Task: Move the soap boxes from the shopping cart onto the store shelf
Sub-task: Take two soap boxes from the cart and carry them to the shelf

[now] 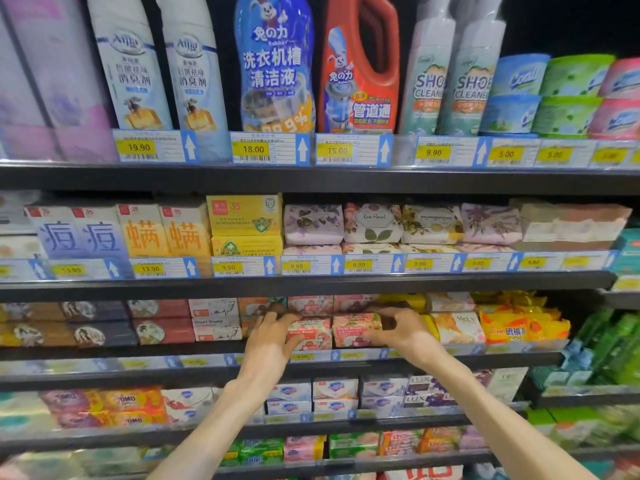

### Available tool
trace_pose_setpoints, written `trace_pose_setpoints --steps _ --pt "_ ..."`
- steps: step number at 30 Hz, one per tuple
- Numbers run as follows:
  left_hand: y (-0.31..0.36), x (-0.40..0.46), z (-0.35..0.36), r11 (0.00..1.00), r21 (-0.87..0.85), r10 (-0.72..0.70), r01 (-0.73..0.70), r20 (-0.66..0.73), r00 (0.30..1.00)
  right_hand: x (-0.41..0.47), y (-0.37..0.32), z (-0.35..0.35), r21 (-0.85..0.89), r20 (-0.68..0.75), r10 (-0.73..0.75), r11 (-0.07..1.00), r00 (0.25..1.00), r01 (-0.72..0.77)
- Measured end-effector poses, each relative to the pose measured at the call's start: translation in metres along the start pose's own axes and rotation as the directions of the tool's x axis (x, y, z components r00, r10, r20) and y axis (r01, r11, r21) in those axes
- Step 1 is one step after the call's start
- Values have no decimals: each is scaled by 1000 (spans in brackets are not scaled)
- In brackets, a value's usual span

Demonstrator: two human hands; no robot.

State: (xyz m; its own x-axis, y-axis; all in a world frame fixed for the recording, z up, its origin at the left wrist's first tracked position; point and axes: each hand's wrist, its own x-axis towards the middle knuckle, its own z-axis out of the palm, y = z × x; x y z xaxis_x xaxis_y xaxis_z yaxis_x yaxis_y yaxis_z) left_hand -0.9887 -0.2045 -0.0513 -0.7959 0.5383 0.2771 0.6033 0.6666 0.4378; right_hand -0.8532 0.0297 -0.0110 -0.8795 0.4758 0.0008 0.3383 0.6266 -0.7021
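Both hands sit mid-frame on the third shelf (346, 367): left hand (273, 336) grips one pink soap box (306, 332), right hand (401, 332) another (355, 329). Fingertips hidden behind boxes, cart out of frame.

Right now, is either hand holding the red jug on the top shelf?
No: both hands, left and right, grip pink soap boxes; the red jug stands untouched.

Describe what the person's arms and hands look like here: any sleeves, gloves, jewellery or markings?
Both forearms come up from the bottom edge bare; no sleeve shows anywhere in the picture. The left hand and the right hand wear no gloves. No watch, bracelet or ring is visible on either wrist or on the fingers that show, and no markings can be made out. Fingertips are slightly blurred.
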Motion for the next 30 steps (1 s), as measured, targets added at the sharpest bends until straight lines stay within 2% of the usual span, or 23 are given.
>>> trace_pose_setpoints --steps 5,9,14,18,30 --pt "-2 3 3 1000 18 2 -2 -14 1000 4 0 5 -207 -27 -58 977 998 51" --pt "-2 3 4 1000 9 2 -2 -30 1000 5 0 7 -403 -46 -93 913 995 67" --pt "-2 0 6 1000 -24 0 -1 -45 999 5 2 16 -511 -75 -147 855 986 89" --pt "1 1 6 999 -36 -13 11 -31 999 8 2 20 -532 -100 -172 842 980 93" --pt "6 3 10 999 3 -45 45 -33 998 12 5 19 -565 -50 -183 816 982 123"
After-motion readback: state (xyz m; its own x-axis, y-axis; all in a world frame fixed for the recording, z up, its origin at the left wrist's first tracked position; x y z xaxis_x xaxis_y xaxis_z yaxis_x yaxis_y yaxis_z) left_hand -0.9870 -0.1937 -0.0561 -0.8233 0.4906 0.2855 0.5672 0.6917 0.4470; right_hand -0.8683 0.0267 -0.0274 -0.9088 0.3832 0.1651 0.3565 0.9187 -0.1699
